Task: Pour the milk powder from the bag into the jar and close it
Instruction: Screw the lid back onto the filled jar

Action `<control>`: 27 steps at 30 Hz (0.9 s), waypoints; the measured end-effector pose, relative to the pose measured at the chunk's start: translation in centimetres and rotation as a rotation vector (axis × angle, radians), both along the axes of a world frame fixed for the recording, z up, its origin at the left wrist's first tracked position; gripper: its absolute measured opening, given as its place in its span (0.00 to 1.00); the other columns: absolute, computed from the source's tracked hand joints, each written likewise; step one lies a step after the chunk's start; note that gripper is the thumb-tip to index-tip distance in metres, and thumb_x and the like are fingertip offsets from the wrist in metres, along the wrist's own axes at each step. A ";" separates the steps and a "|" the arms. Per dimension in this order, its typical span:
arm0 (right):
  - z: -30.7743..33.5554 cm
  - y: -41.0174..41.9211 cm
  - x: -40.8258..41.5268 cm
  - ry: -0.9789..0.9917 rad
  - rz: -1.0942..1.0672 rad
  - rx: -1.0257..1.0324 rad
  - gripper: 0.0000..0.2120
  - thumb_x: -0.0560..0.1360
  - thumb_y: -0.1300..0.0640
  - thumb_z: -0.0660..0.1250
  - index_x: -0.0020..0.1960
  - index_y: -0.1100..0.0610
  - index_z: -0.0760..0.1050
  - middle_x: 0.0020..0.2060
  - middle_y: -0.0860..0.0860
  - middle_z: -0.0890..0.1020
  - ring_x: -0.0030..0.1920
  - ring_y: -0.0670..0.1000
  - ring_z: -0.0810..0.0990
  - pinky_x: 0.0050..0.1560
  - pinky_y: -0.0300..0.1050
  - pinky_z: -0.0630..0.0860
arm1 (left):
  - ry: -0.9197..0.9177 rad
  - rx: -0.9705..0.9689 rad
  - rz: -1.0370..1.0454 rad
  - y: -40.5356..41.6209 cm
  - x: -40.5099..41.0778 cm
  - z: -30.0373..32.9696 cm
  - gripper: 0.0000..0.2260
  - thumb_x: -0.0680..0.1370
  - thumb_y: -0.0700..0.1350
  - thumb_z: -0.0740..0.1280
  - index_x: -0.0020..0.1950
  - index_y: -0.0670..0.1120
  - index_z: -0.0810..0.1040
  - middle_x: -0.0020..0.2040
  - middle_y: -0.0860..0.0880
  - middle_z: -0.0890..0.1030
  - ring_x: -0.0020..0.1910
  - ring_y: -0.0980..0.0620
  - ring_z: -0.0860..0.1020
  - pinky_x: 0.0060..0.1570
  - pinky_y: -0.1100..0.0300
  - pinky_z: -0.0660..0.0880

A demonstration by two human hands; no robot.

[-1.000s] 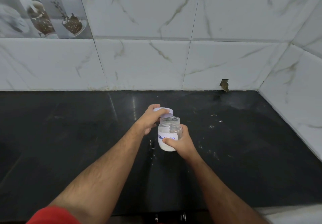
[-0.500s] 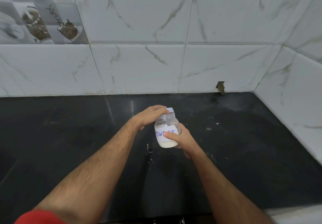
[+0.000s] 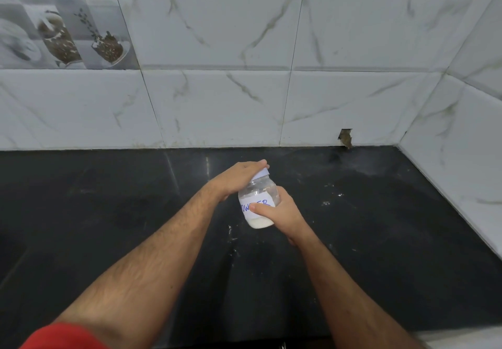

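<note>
A small clear plastic jar (image 3: 258,204) sits at the middle of the dark polished stone counter (image 3: 108,213), tilted with its top leaning away toward the marble-veined tiled wall (image 3: 217,104) behind; whether its base touches the counter cannot be told. The left hand (image 3: 235,177) lies over the pale round lid (image 3: 262,172) on the jar's top, while the right hand (image 3: 282,217) grips the jar's body from the right, the thumb across the handwritten paper label (image 3: 255,205). Loose powder specks (image 3: 332,190) dot the counter to the right of the jar, a chipped hole in the wall tile (image 3: 345,137) is behind and to the right where wall meets counter, and a picture tile of cups and bowls (image 3: 59,23) is at upper left.
</note>
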State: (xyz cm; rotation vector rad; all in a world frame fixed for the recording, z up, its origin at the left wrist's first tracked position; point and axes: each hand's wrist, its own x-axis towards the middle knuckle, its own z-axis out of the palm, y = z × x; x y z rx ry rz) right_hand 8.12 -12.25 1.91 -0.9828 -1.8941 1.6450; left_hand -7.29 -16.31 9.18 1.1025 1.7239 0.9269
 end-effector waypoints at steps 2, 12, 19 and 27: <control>-0.2 -0.1 -0.3 -0.069 -0.066 0.047 0.30 0.61 0.45 0.80 0.60 0.48 0.76 0.51 0.47 0.84 0.52 0.50 0.85 0.51 0.46 0.84 | 0.027 -0.003 0.032 0.1 0.4 -0.3 0.22 0.81 0.62 0.57 0.61 0.49 0.81 0.58 0.51 0.83 0.56 0.50 0.82 0.62 0.52 0.76; 1.3 -2.0 -1.4 -0.298 -0.257 0.374 0.37 0.58 0.38 0.76 0.63 0.47 0.68 0.54 0.44 0.76 0.52 0.48 0.77 0.52 0.48 0.79 | 0.027 0.061 0.130 0.4 0.5 -0.8 0.19 0.79 0.64 0.60 0.43 0.52 0.80 0.42 0.53 0.83 0.41 0.53 0.81 0.45 0.58 0.76; 1.1 -1.2 -0.9 -0.038 -0.180 0.054 0.34 0.65 0.50 0.81 0.67 0.50 0.70 0.55 0.43 0.80 0.53 0.45 0.81 0.45 0.34 0.77 | -0.053 0.132 0.111 -0.3 -1.4 -1.3 0.24 0.76 0.53 0.72 0.70 0.49 0.75 0.61 0.52 0.79 0.59 0.54 0.79 0.60 0.58 0.76; 0.4 -0.8 -0.7 -0.118 -0.257 0.146 0.36 0.64 0.48 0.82 0.66 0.47 0.66 0.54 0.42 0.76 0.53 0.47 0.79 0.48 0.36 0.77 | -0.115 0.114 0.144 -1.0 -2.7 -2.2 0.25 0.74 0.46 0.75 0.70 0.46 0.74 0.47 0.52 0.85 0.49 0.57 0.82 0.53 0.60 0.75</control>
